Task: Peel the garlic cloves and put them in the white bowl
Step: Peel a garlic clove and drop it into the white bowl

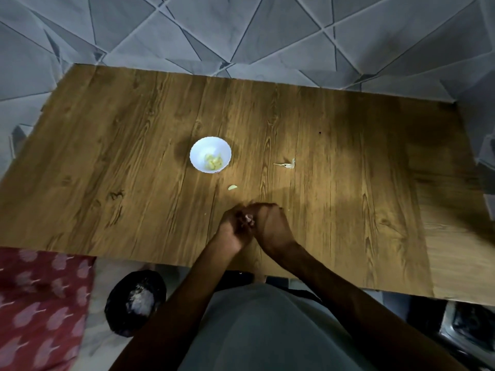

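In the head view, our left hand (234,231) and right hand (274,226) are touching over the brown wooden tabletop (107,156), fingers (263,208) curling tightly round one small pale garlic clove (249,220). We are judging it best to be pinching lightly and pulling the skin from the tip; the round white bowl (195,149) is waiting near, ahead-left.

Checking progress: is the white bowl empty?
No, the white bowl holds several peeled yellowish garlic cloves.
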Tool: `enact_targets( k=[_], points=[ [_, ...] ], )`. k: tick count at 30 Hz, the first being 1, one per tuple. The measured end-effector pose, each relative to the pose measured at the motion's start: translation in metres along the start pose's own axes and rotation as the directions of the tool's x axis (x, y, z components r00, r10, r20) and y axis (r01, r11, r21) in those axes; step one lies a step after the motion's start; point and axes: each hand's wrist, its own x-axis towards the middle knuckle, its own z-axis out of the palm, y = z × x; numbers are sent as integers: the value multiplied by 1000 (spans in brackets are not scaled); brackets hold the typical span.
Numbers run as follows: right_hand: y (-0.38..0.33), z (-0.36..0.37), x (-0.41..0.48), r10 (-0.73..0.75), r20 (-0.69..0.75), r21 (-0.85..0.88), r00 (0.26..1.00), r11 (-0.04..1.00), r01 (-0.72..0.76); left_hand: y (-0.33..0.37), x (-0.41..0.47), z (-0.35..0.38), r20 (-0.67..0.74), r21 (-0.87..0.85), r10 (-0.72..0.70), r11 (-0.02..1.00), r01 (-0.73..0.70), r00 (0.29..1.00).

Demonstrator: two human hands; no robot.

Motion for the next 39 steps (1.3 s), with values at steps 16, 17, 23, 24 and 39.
enact_targets(
  k=[16,17,23,24,39],
  points=[
    [-13,74,73,-580,148,-86,801,799,595,94,-31,-97,-174,-362,280,874,-325,944],
    [-21,85,77,-634,170,-92,754,752,653,99,-34,-103,-192,-360,300,865,-351,934],
    [21,82,55,-740,100,-216,666,637,740,105,-38,-111,-226,-384,303,846,-371,926],
    [37,76,46,-728,78,-217,681,654,725,105,-36,-110,-214,-386,292,851,-355,932],
    [31,70,31,-731,112,-140,673,659,739,109,-20,-76,-126,-294,249,915,-276,960]
  ],
)
